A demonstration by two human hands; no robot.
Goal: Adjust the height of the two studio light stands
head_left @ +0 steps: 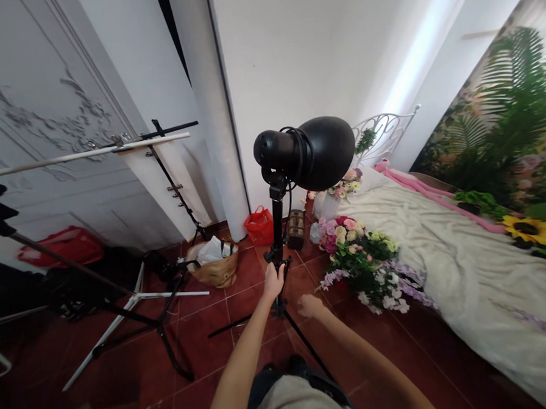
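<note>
Shirt front (295, 398) nearest, 6 o'clock. Black lamp (327, 153), 1 o'clock, atop stand pole (277, 222): likely top-heavy, rigid, smooth; best held by pole below lamp. Left hand (274, 281), 6 o'clock, fingers wrapped round pole. Right hand (311, 306), 5 o'clock, fingers loosely bent, gripping nothing.

Premises appear to be a photo studio: lamp (327, 153) on tripod, floor stands (174, 294), foliage backdrop (514, 82), massed flowers (348, 240).

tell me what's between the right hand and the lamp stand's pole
In the head view, only red tiled floor shows between the right hand and the pole, which the left hand grips.
</note>
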